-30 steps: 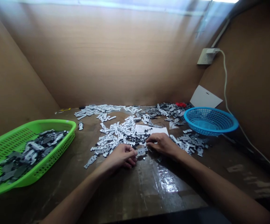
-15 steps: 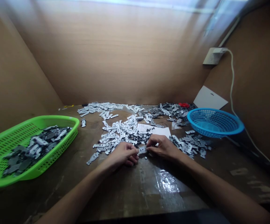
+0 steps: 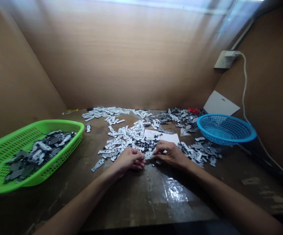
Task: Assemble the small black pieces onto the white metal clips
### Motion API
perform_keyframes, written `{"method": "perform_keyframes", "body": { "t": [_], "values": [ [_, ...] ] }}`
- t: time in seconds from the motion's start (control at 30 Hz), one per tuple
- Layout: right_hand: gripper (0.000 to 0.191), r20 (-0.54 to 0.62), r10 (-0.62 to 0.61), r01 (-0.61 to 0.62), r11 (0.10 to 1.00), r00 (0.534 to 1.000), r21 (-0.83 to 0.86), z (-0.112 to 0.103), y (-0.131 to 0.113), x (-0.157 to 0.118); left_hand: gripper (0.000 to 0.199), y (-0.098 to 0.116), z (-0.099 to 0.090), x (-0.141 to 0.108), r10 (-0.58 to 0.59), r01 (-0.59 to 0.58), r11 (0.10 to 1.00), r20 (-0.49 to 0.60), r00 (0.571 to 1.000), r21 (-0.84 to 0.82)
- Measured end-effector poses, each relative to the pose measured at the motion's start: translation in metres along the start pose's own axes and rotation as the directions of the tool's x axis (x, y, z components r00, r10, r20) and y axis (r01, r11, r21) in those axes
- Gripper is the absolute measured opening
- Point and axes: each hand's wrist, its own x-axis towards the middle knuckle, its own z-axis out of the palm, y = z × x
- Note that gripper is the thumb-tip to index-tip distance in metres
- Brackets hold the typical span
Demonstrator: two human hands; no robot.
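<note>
Head view: left hand [image 3: 129, 159], right hand [image 3: 171, 154], both closed on flat stamped metal strip [image 3: 149, 155]

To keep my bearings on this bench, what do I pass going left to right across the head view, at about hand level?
Green plastic basket → small lone grey-and-white part → left hand → right hand → blue plastic basket

A single head-worn camera looks forward and down, close over the near edge of a wooden workbench [image 3: 136, 202], toward the brown far wall [image 3: 112, 58].
</note>
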Motion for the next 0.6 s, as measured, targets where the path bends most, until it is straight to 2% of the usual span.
{"method": "perform_keyframes", "body": {
  "t": [0.17,0.33,0.5,0.6],
  "values": [
    [0.009,0.009,-0.044,0.045,0.992,0.999,-0.118,0.003,-0.002,-0.001,0.027,-0.002,-0.001,0.001,0.0,0.0,1.0,0.021,1.0,-0.022],
    [0.012,-0.013,-0.055,0.055,0.998,0.998,-0.028,-0.003,-0.005,0.001,0.028,0.0,-0.001,0.0,0.001,-0.001,1.0,-0.008,1.0,0.003],
    [0.013,-0.185,0.067,-0.073,0.997,0.98,-0.027,-0.007,0.002,0.004,0.027,0.001,-0.001,-0.001,-0.01,0.011,0.999,-0.023,1.0,0.031],
    [0.013,-0.182,0.073,-0.098,0.986,0.981,-0.133,-0.003,0.013,0.007,0.027,0.001,-0.001,-0.001,-0.008,0.009,0.999,-0.023,1.0,0.036]
  ]
}}
